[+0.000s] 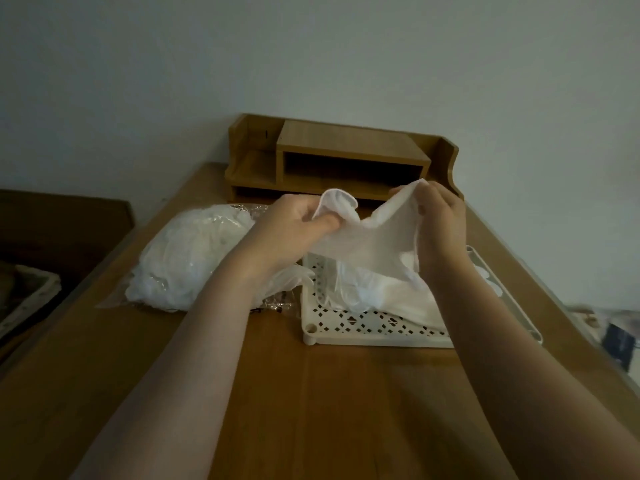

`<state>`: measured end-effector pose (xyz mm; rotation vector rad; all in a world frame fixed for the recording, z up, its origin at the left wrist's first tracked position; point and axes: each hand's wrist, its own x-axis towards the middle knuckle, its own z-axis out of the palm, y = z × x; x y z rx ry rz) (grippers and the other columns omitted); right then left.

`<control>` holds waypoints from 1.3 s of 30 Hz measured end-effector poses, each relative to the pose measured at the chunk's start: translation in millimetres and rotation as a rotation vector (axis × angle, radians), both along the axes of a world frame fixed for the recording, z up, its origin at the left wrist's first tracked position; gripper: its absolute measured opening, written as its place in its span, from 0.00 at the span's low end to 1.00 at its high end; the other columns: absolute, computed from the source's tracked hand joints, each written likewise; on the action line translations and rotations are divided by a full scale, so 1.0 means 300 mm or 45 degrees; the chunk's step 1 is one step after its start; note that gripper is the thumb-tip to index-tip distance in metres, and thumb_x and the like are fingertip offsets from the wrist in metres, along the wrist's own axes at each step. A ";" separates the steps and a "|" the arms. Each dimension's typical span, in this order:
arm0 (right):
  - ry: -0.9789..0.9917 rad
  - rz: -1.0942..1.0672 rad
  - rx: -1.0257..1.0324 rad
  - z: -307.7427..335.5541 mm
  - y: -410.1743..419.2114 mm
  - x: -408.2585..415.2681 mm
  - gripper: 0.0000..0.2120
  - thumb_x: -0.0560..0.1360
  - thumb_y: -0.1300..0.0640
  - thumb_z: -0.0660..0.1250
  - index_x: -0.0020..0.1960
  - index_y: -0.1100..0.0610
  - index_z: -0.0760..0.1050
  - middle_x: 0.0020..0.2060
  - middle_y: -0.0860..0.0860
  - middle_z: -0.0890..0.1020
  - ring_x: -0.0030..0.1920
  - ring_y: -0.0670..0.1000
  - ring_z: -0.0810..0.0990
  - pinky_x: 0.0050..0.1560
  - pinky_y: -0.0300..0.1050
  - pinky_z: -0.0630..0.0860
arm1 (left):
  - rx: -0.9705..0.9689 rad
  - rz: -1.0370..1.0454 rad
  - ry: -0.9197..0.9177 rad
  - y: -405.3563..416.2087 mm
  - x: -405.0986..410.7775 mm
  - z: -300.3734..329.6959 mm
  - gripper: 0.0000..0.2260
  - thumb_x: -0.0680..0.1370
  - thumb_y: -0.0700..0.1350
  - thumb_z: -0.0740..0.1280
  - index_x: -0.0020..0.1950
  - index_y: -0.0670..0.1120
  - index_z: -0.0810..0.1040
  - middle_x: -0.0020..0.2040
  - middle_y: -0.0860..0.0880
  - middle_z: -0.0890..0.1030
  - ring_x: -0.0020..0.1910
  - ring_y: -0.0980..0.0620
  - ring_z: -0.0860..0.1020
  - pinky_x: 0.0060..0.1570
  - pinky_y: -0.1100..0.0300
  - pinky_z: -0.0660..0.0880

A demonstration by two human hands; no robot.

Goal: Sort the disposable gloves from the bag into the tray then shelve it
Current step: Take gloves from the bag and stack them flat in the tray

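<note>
A white disposable glove (372,237) is stretched in the air above the tray. My left hand (294,226) pinches its left end, and my right hand (440,220) grips its right end. Below them a cream perforated tray (346,327) sits on the wooden table and holds several white gloves (377,292). To the left lies a clear plastic bag (187,258) bulging with more white gloves. At the back of the table stands a wooden shelf unit (346,161) with an open slot.
The wooden table (311,393) stretches toward me in front of the tray. A dark piece of furniture (52,244) stands off the left edge. Patterned fabric (609,334) lies past the right edge. A plain wall rises behind the shelf.
</note>
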<state>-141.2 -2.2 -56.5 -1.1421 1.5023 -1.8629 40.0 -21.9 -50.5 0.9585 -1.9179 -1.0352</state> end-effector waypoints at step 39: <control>1.402 -0.270 0.534 -0.161 0.020 -0.424 0.13 0.77 0.55 0.64 0.61 0.55 0.74 0.58 0.52 0.77 0.58 0.55 0.75 0.60 0.51 0.73 | -0.345 0.399 -0.947 -0.053 -0.292 -0.195 0.14 0.79 0.50 0.62 0.61 0.46 0.75 0.64 0.48 0.69 0.54 0.51 0.74 0.52 0.58 0.74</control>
